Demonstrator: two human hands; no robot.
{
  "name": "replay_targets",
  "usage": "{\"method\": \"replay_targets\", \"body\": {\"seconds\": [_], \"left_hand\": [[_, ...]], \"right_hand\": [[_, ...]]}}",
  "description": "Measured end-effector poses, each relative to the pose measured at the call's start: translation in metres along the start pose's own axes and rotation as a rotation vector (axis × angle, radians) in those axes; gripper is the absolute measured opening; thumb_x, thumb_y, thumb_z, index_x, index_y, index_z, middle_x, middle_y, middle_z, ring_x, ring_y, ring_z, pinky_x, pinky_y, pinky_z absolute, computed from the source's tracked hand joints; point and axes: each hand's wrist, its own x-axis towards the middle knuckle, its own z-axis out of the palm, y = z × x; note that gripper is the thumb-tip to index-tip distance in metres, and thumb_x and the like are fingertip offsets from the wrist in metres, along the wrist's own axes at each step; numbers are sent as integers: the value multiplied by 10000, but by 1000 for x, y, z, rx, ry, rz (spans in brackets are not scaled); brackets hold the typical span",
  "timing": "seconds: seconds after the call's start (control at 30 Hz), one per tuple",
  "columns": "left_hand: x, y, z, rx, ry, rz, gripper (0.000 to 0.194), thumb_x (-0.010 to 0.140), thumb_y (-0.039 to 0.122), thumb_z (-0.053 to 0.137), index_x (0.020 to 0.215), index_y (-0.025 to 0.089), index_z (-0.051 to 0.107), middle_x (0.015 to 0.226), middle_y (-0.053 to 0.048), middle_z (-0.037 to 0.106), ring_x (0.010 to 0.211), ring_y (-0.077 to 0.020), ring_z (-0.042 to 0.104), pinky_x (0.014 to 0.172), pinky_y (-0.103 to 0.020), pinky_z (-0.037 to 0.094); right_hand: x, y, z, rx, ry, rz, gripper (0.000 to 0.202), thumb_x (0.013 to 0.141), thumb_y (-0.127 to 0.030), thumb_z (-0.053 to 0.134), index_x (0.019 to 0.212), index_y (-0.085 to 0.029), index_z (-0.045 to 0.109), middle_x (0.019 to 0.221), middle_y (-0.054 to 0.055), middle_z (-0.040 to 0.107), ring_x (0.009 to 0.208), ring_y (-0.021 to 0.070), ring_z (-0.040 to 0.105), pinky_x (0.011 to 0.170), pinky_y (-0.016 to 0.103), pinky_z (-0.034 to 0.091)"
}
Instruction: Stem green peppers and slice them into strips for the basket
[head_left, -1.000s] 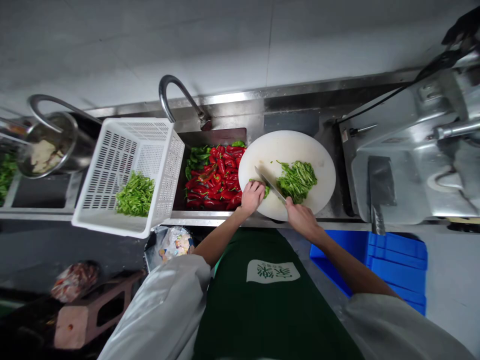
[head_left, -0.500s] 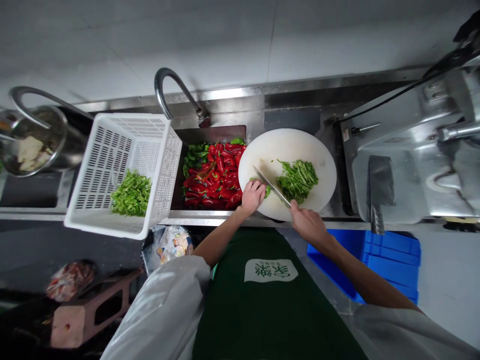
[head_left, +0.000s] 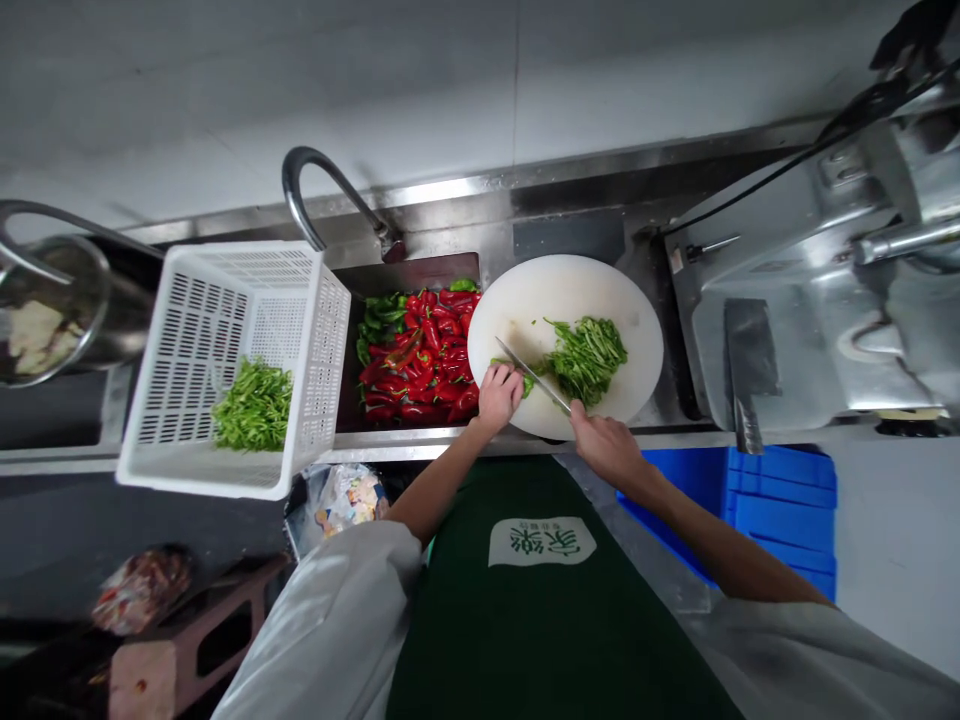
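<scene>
On the round white cutting board (head_left: 555, 290), my left hand (head_left: 500, 396) presses down with curled fingers on a small bunch of green stalks (head_left: 527, 386). My right hand (head_left: 606, 442) is wrapped round the handle of a kitchen knife (head_left: 534, 377). Its blade points up and left across the board, close beside my left fingertips. Right of the blade lies a heap of cut leafy greens (head_left: 589, 360). Most of the bunch under my left fingers is hidden.
Left of the board, a sink holds red peppers (head_left: 424, 360) and green peppers (head_left: 381, 322). A white basket (head_left: 184, 450) with cut greens stands farther left, by a faucet (head_left: 337, 175). A cleaver (head_left: 752, 350) lies at right, above a blue bin (head_left: 784, 500).
The whole view has shifted, so the sink and board appear slightly farther left. Both hands keep nearly the same place on the board, the knife still beside the left fingers.
</scene>
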Motion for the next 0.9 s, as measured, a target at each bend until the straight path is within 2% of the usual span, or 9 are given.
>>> {"method": "replay_targets", "body": {"seconds": [0.1, 0.2, 0.3, 0.43, 0.5, 0.6, 0.7, 0.77, 0.9], "left_hand": [[-1, -3, 2, -33, 14, 0, 212, 983, 256, 444, 1025, 198, 644, 1066, -95, 597, 1050, -244, 500, 944, -413, 473], [-2, -9, 4, -49, 25, 15, 208, 982, 263, 446, 1010, 197, 642, 1062, -99, 600, 1036, -238, 514, 931, -420, 477], [-2, -13, 8, -37, 40, 13, 202, 977, 263, 451, 993, 202, 642, 1039, -95, 607, 1030, -235, 529, 924, -421, 479], [-2, -14, 13, -19, 30, 11, 197, 974, 250, 454, 982, 198, 644, 1036, -93, 618, 1049, -230, 538, 947, -412, 470], [-3, -15, 14, -13, 11, -3, 192, 970, 240, 458, 994, 196, 643, 1062, -94, 620, 1059, -226, 543, 957, -410, 463], [-4, -16, 16, -9, -14, -32, 177, 960, 230, 476, 1010, 192, 642, 1084, -99, 622, 1057, -225, 550, 947, -409, 462], [-5, -19, 17, -6, -32, -39, 172, 957, 226, 481, 1012, 187, 639, 1095, -106, 623, 1048, -225, 557, 937, -406, 460], [-5, -20, 18, -1, -35, -44, 173, 958, 228, 478, 1016, 187, 636, 1096, -105, 623, 1045, -225, 559, 934, -404, 459], [-5, -20, 21, -14, -18, -29, 175, 959, 235, 474, 1003, 184, 634, 1085, -101, 629, 1037, -221, 561, 930, -394, 457]], "right_hand": [[23, -12, -1, 36, -1, 1, 366, 946, -76, 352, 1307, -75, 413, 997, 208, 720, 988, 248, 705, 802, 286, 485], [38, -17, -4, 60, 40, 4, 382, 965, -99, 319, 1339, -74, 396, 1015, 206, 721, 998, 246, 702, 818, 288, 488], [23, -9, -3, 67, 66, 7, 363, 990, -147, 299, 1328, -82, 414, 967, 193, 726, 977, 260, 706, 812, 297, 489], [-7, -1, 2, 44, 18, 21, 375, 984, -154, 327, 1344, -85, 404, 916, 180, 728, 929, 272, 717, 777, 309, 498], [-4, -5, 2, 39, -9, 25, 372, 967, -121, 345, 1331, -84, 413, 933, 184, 727, 939, 265, 717, 780, 303, 499], [21, -18, -2, 62, -17, 11, 383, 942, -78, 361, 1321, -67, 411, 1010, 210, 717, 993, 254, 705, 807, 295, 496], [38, -21, -7, 86, 18, 10, 385, 971, -113, 316, 1348, -64, 376, 1041, 219, 712, 1005, 251, 699, 819, 302, 494], [31, -17, -7, 94, 44, 10, 351, 1000, -166, 275, 1316, -80, 403, 1005, 205, 720, 975, 251, 705, 806, 301, 493], [1, -4, -3, 112, 21, 31, 318, 1015, -221, 276, 1249, -96, 450, 919, 175, 727, 928, 268, 713, 777, 303, 491]]}}
